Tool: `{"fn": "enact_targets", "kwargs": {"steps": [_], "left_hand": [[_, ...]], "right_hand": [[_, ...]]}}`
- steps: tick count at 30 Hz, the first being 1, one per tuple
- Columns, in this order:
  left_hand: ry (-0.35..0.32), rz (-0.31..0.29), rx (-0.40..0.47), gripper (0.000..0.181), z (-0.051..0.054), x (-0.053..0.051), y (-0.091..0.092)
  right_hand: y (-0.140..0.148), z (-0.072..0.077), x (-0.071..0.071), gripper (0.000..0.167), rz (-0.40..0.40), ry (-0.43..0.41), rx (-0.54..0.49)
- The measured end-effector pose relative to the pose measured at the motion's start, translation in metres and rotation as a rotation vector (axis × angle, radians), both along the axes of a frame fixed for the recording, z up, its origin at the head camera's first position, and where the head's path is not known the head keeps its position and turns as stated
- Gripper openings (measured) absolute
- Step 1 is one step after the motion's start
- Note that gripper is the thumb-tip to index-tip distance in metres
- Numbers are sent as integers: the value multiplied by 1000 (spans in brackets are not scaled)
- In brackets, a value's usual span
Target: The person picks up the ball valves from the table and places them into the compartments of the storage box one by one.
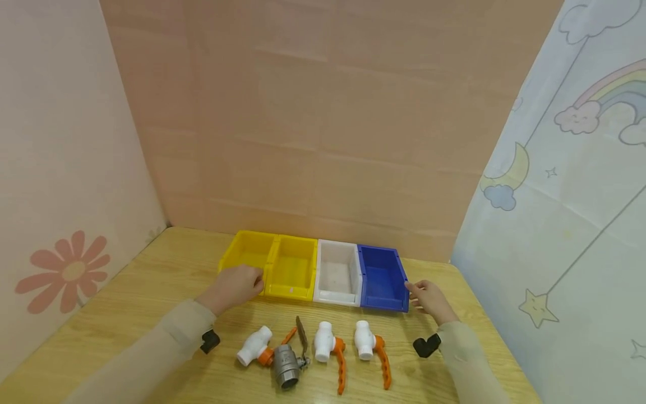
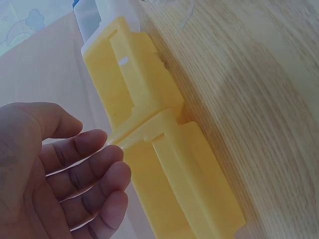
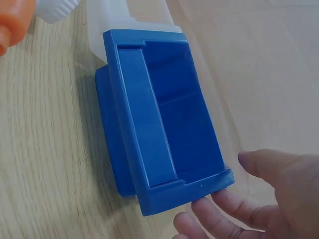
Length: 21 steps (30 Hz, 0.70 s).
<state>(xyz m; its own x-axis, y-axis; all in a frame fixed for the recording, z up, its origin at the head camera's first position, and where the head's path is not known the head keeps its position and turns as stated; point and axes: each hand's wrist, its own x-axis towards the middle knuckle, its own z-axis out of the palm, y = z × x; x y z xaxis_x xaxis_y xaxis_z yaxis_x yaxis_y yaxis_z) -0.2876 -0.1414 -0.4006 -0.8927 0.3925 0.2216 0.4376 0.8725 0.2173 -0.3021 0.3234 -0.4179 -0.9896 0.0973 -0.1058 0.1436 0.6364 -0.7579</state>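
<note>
Four bins stand side by side: a left yellow bin (image 1: 252,247), a second yellow bin (image 1: 290,292), a white bin (image 1: 337,297) and a blue bin (image 1: 384,304). Over the front of the left yellow bin is my left hand (image 1: 241,285); its loosely bent fingers (image 2: 94,174) hold nothing, close to where the yellow bins meet. My right hand (image 1: 429,297) touches the blue bin's outer right side with its fingertips (image 3: 203,209), the thumb standing apart from the rim. All the bins look bare inside where visible.
Before the bins lie three white plastic ball valves (image 1: 257,345) with orange handles and a metal ball valve (image 1: 286,366) with a lever. The left plastic valve's handle passes behind the metal one. A papered wall (image 1: 323,140) rises behind the table (image 1: 187,247).
</note>
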Motion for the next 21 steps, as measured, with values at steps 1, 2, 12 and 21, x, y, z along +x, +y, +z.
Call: {"fn": "enact_targets", "kwargs": {"steps": [1, 2, 12, 21], "left_hand": [[1, 2, -3, 29, -1, 0, 0], [-1, 3, -3, 29, -1, 0, 0], [-11, 21, 6, 25, -5, 1, -6], [-158, -177, 23, 10, 4, 9, -14]], "right_hand": [[0, 0, -1, 52, -1, 0, 1], [-1, 0, -2, 51, -5, -1, -4], [-3, -3, -7, 39, -42, -11, -41], [-3, -1, -7, 41, -23, -29, -50]]}}
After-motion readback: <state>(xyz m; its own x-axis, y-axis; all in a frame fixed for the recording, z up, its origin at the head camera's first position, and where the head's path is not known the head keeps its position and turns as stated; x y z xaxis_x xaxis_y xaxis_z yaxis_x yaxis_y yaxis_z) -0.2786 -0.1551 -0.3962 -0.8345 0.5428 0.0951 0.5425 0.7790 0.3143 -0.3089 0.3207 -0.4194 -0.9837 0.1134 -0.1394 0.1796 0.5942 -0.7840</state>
